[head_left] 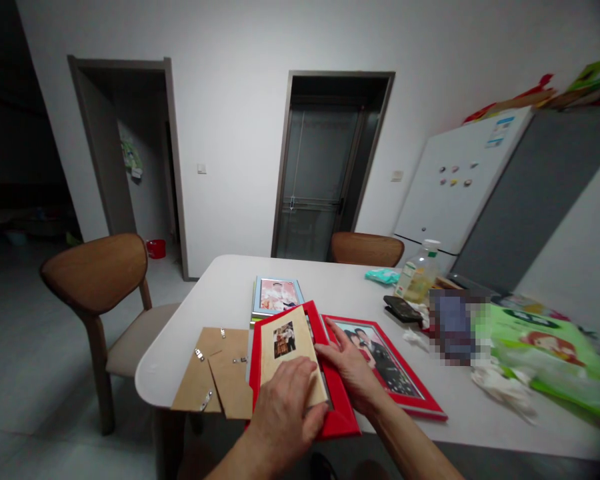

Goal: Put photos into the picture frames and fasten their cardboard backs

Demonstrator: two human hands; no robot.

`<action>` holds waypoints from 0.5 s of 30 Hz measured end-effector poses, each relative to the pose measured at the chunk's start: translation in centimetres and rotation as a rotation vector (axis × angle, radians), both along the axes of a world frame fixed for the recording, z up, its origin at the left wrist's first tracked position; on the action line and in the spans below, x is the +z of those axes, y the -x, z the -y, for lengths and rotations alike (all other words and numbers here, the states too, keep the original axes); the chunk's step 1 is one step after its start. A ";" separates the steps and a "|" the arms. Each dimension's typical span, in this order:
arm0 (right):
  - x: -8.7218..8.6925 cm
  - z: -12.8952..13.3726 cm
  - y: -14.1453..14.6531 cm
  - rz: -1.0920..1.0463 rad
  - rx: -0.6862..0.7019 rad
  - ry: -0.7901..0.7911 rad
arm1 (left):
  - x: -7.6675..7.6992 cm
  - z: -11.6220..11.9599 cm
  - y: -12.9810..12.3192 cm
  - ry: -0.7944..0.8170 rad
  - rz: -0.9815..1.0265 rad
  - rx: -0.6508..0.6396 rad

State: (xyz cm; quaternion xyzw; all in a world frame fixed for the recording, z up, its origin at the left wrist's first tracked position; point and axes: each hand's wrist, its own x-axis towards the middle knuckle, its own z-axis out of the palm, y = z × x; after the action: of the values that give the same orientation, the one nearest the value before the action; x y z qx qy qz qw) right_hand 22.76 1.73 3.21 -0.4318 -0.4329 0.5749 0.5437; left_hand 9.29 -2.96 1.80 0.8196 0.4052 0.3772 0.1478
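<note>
A red picture frame (337,395) is tilted in front of me at the table's near edge. Over it lies a cream card (267,333) bearing a small photo (284,340); whether the card sits inside the opening I cannot tell. My left hand (287,403) rests on the card's lower part, fingers together and curled, thumb near its right edge. Fingers of my right hand (350,373) close on the frame's right side. Beside that hand a second red frame (405,407) with a couple's photo lies flat. Brown backing boards (193,383) with metal clips lie to the left.
Behind the red frame lies a light-blue frame (257,300) on the white table (220,280). To the right are a black wallet-like item (401,309), a bottle (420,277), crumpled tissues (503,387) and a green package (555,350). Wooden chairs (100,273) (367,249) stand around.
</note>
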 end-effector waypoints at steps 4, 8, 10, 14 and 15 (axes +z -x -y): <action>-0.7 -1.1 -1.0 0.221 -0.057 -0.010 | 1.1 -0.2 1.7 -0.153 0.049 0.095; -1.3 -2.0 -2.3 0.822 -0.149 -0.045 | 1.2 -0.1 5.7 -0.025 0.292 0.396; -1.7 -2.2 -2.7 1.121 -0.185 -0.116 | 0.3 0.1 7.9 0.135 0.424 0.485; -3.6 -2.4 -3.0 1.414 -0.128 -0.215 | -2.8 0.4 11.2 0.325 0.583 0.500; -4.1 -2.4 -2.9 1.457 -0.113 -0.213 | -3.6 0.5 11.6 0.356 0.580 0.510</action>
State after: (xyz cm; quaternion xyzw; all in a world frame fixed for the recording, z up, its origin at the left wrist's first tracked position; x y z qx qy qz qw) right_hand 25.70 4.14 -0.91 -0.6706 -0.7149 0.0683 0.1859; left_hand -2.36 -3.43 -1.80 0.5147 0.5953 0.5408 0.2969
